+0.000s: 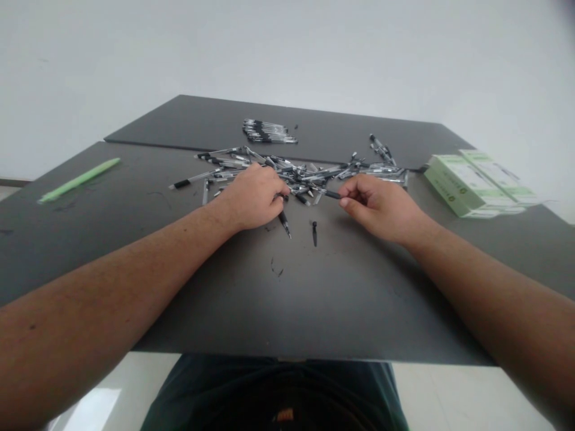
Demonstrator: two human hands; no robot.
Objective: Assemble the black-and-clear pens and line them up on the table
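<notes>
Clear plastic pens [314, 176] with black grips [182, 184] lie heaped across the dark table [269, 317] in your head view. Your left hand [256, 194] curls nearly closed around one pen [284, 224], its tip angled toward you; your right hand [377, 205] pinches the dark end of another pen [332, 194] at the heap's near edge. Each should prove light and stiff, its smooth barrel slippery; take hold at the black grip.

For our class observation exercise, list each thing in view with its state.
Left hand: closed on a pen
Right hand: pinching a black-gripped pen
Central pens: loosely heaped
Rear pens: lined up together
Small black piece: lying alone
Green-and-white boxes: side by side
Long green object: lying flat
Dark tabletop: marked
</notes>
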